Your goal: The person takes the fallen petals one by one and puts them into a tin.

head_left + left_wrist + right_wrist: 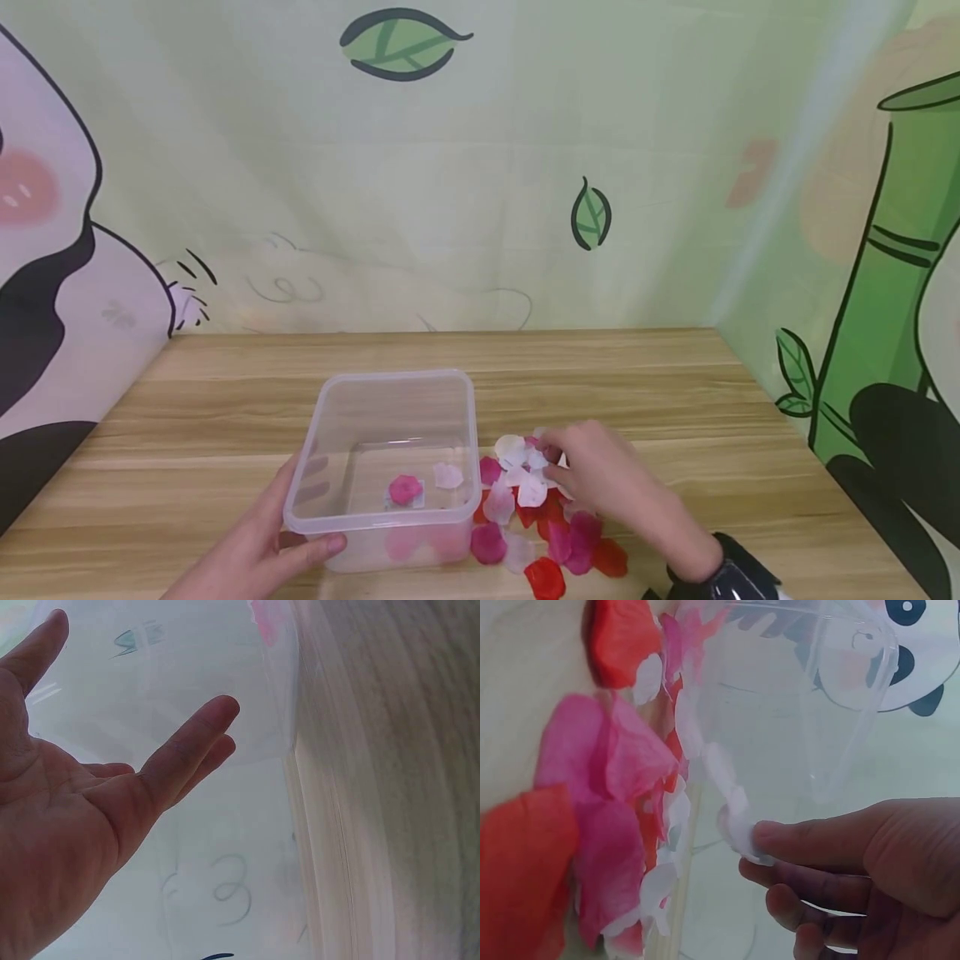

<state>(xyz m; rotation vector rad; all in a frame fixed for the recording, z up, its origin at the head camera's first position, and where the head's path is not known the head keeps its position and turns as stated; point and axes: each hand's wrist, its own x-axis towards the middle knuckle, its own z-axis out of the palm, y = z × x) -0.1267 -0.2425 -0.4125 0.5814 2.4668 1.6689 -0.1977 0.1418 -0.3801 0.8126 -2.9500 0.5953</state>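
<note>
A clear plastic box [405,522] stands on the wooden table, with a pink petal [405,490] and a pale petal [448,476] inside. At its near left corner is my left hand [258,533], thumb at the front under the rim and fingers along the left wall. The left wrist view shows those fingers [187,746] straight and spread from the thumb. Right of the box lies a pile of artificial petals in red, magenta and white. Over its far side, my right hand [607,471] pinches a white petal [739,825] between thumb and forefinger.
Red petals [545,577] and magenta petals [583,533] spread toward the table's near side, close against the box's right wall. Behind the wooden table [600,367] hangs a pale green printed backdrop [480,192]. A dark watch-like band [723,575] is on my right wrist.
</note>
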